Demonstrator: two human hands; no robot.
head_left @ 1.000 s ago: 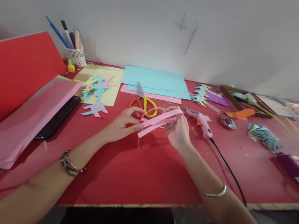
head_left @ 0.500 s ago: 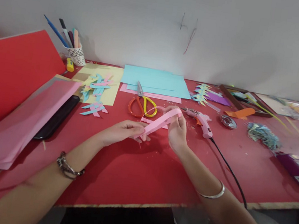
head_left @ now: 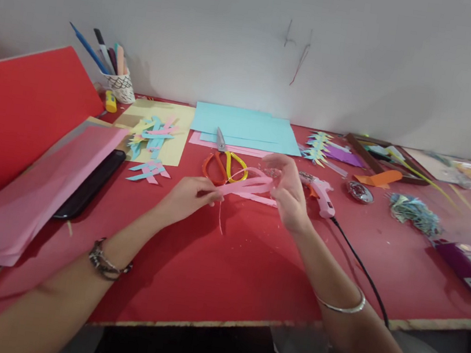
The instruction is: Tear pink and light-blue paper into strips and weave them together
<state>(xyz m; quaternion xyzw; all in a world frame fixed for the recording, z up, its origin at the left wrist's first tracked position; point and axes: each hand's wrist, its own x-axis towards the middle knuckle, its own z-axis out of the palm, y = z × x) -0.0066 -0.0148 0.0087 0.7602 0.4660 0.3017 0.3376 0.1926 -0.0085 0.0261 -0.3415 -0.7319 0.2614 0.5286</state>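
My left hand [head_left: 191, 196] is closed, pinching the left ends of pink paper strips [head_left: 245, 188] between thumb and fingers. The strips bend into a loop just above the table. At their right end is my right hand [head_left: 289, 196], its fingers curved and spread apart from the thumb; I cannot tell whether the thumb touches the paper. A thin thread-like strand [head_left: 220, 215] hangs below the strips. Right behind them lie scissors [head_left: 231, 167] with red and yellow handles. A pink glue gun [head_left: 323, 196] rests to the right, its nozzle hidden behind my right hand.
Blue paper sheets [head_left: 247, 122] lie against the wall. Woven paper strips [head_left: 156, 136] sit on a yellow sheet to the left, near pink sheets [head_left: 41, 190] and a pen cup [head_left: 120, 87]. A yarn bundle [head_left: 414, 214] and a brown tray [head_left: 354, 143] are on the right.
My right hand has moved slightly right and its fingers have spread from the strip's end. My left hand has shifted up a little, and the strips now lie flatter.
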